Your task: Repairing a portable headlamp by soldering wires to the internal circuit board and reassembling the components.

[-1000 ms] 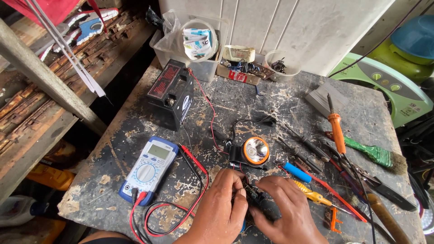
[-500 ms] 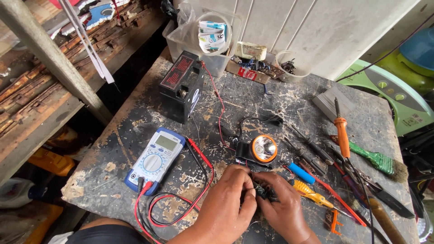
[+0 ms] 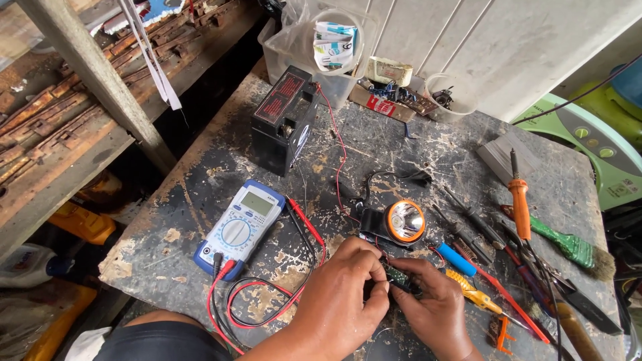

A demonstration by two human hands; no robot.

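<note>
Fingers (image 3: pixel 374 284) of both hands half-hide a small circuit board (image 3: pixel 400 277).

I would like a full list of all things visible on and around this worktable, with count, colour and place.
Circuit board: one, green, small, held between both hands at the near edge.
Headlamp: one, orange rim, black body, table centre.
Multimeter: one, blue and white, left of the hands, with red and black leads.
Battery: one, black, far left of table.
Soldering iron: one, orange handle, right side.
Brush: one, green handle, far right.
Plastic tub: one, clear, back edge.
Worktable: one, dark, scratched.
Left hand: on the board.
Right hand: on the board.
</note>
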